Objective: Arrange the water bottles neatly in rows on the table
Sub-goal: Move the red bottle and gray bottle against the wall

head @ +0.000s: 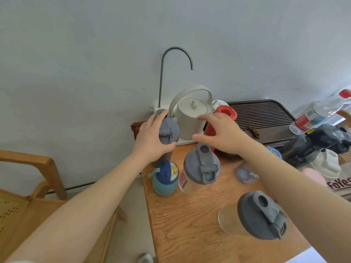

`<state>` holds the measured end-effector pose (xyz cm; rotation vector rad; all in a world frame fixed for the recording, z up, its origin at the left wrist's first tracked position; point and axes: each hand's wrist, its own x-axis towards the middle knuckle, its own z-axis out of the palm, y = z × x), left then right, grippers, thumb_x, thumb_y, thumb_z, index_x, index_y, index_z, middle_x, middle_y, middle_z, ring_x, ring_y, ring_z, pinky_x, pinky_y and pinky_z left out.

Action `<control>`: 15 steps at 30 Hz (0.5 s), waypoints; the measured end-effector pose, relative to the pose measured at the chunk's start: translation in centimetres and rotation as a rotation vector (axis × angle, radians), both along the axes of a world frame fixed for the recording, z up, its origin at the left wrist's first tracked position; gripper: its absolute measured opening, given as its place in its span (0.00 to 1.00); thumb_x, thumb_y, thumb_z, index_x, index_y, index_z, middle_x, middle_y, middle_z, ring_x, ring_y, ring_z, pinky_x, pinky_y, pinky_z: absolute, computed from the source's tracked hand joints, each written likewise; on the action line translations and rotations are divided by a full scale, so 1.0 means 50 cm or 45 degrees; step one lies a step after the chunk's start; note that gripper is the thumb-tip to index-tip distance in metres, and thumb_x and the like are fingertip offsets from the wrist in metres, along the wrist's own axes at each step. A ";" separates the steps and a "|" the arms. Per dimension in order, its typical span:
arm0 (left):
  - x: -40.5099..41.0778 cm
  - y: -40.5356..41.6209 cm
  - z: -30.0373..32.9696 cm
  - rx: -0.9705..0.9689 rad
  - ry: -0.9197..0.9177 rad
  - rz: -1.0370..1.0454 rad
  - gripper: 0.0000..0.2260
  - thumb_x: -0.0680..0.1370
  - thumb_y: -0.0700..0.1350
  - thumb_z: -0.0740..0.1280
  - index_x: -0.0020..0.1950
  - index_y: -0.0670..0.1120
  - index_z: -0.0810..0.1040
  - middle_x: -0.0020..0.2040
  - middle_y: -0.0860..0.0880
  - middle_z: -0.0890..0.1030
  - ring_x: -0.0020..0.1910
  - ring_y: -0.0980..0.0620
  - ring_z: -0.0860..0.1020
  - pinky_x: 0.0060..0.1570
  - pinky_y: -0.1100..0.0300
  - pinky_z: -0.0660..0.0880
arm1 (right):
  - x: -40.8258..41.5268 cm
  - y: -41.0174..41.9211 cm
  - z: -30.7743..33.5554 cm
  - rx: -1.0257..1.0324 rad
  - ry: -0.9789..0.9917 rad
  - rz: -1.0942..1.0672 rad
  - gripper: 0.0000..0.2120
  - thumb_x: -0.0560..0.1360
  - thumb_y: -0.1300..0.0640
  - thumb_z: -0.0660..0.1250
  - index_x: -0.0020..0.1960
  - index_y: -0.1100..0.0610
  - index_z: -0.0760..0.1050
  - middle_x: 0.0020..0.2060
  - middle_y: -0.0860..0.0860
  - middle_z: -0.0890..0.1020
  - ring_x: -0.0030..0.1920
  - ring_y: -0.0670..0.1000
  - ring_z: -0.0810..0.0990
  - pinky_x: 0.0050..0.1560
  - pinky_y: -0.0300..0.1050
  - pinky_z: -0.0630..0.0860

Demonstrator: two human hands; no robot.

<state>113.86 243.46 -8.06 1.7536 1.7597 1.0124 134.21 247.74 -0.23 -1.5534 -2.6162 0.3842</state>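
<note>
Wooden table (190, 224), seen from above, crowded with bottles. Readable writing: "FoYes" in bold letters on a printed surface (340, 184) at the right edge; red lettering on the clear wall of the middle bottle, too warped to read; a red label band with small print, illegible, on the plastic water bottle (319, 114) lying tilted at far right, red cap up and to the right.

Left hand (152, 137) curled round the lid of a grey bottle (168, 130) at the table's back left corner, thumb on the near side, fingers over the far side; bottle upright, long axis vertical, lid hinge toward the camera. Right hand (222, 133) spread wide above the table, fingers straight, holding nothing, just in front of a red bottle (226, 112) that stands upright beside a cream kettle (191, 118).

Near the front of the grey bottle, a small teal-and-navy child's bottle (165, 179), upright, loop strap to the left. Just beside it on the right, a clear bottle with grey flip lid (201, 168), upright, spout toward the back. Closer to the camera and well apart, a second clear bottle with grey lid (262, 215), upright, spout also toward the back, partly under the right forearm.

Behind the kettle, a curved grey spout (176, 52) against the wall. Dark slatted tea tray (262, 114) at back right. Wooden chair (28, 168) on the left.
</note>
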 end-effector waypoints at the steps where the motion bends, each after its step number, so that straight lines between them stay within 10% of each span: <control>1: 0.000 -0.002 0.001 -0.003 -0.009 0.031 0.40 0.65 0.50 0.74 0.72 0.54 0.57 0.67 0.48 0.67 0.66 0.43 0.65 0.64 0.45 0.65 | 0.005 0.025 -0.003 0.201 0.102 -0.123 0.29 0.71 0.41 0.66 0.67 0.52 0.67 0.65 0.56 0.72 0.70 0.59 0.62 0.70 0.54 0.57; 6: -0.016 -0.009 0.010 -0.029 -0.079 0.208 0.40 0.65 0.45 0.75 0.72 0.53 0.59 0.69 0.47 0.65 0.67 0.45 0.65 0.65 0.48 0.66 | 0.032 0.100 -0.040 0.103 0.031 -0.421 0.32 0.73 0.52 0.66 0.72 0.57 0.57 0.69 0.62 0.64 0.69 0.66 0.60 0.69 0.58 0.57; 15: -0.005 -0.026 0.015 -0.022 -0.124 0.293 0.39 0.66 0.44 0.76 0.72 0.51 0.59 0.68 0.47 0.66 0.66 0.49 0.66 0.61 0.57 0.65 | -0.002 0.111 -0.041 0.008 0.190 -0.013 0.31 0.67 0.52 0.71 0.67 0.54 0.65 0.61 0.56 0.72 0.61 0.57 0.71 0.56 0.50 0.72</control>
